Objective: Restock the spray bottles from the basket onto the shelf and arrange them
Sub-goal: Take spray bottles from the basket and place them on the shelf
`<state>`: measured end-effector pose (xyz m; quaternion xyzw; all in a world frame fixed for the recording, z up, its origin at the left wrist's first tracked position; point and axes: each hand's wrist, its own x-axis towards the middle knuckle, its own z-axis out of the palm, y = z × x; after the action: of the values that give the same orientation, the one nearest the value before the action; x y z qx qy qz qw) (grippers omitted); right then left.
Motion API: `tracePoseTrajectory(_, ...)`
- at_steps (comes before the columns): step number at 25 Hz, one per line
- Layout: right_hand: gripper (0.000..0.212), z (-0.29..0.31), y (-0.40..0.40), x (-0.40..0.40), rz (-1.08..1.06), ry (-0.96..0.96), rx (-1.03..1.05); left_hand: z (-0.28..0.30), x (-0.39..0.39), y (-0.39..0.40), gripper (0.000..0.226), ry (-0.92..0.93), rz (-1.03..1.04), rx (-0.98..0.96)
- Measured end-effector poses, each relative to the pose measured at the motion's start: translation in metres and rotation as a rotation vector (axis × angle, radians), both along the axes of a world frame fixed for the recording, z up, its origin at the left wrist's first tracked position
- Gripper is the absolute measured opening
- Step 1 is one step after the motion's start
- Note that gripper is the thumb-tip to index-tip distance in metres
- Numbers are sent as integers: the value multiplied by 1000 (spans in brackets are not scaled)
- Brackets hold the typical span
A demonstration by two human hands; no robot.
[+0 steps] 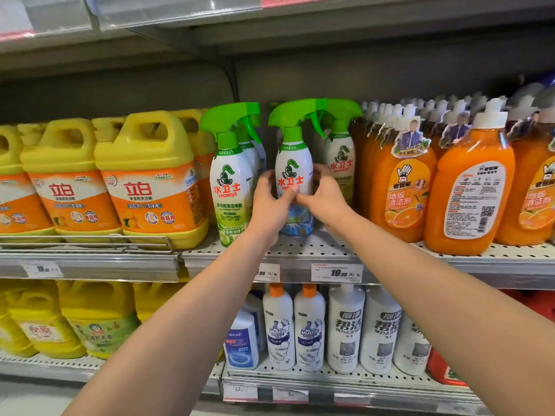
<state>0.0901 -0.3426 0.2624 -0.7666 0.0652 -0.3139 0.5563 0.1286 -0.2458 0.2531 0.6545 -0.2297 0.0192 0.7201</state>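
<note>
Nearest, two bare forearms reach up and forward from the bottom corners and meet at the middle shelf (303, 250), a perforated grey board with price tags along its front edge. Both hands close around one spray bottle (293, 163) with a green trigger head, white shoulders and a blue base. The left hand (271, 202) wraps its left side, thumb across the front label; the right hand (322, 195) cups the right side, fingers curled behind the body, thumb meeting the other thumb at the label. The bottle stands upright on the shelf, set back from the front edge.

Just left of it stands a row of matching green-topped sprays (232, 172), the front one nearer the edge. Just behind and right, another spray (341, 151) shows past the right hand. Farther out, yellow jugs (150, 178) fill the left, orange bottles (468, 187) the right. Below, white bottles (309, 328) line the lower shelf.
</note>
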Motion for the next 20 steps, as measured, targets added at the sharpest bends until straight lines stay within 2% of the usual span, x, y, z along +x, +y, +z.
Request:
tracePoseTrajectory(15, 70, 0, -10, 18, 25, 85, -66, -1, 18, -10, 48, -9, 37, 60)
tracePoseTrajectory(20, 70, -2, -10, 19, -31, 114, -186, -2, 14, -13, 46, -33, 71, 72)
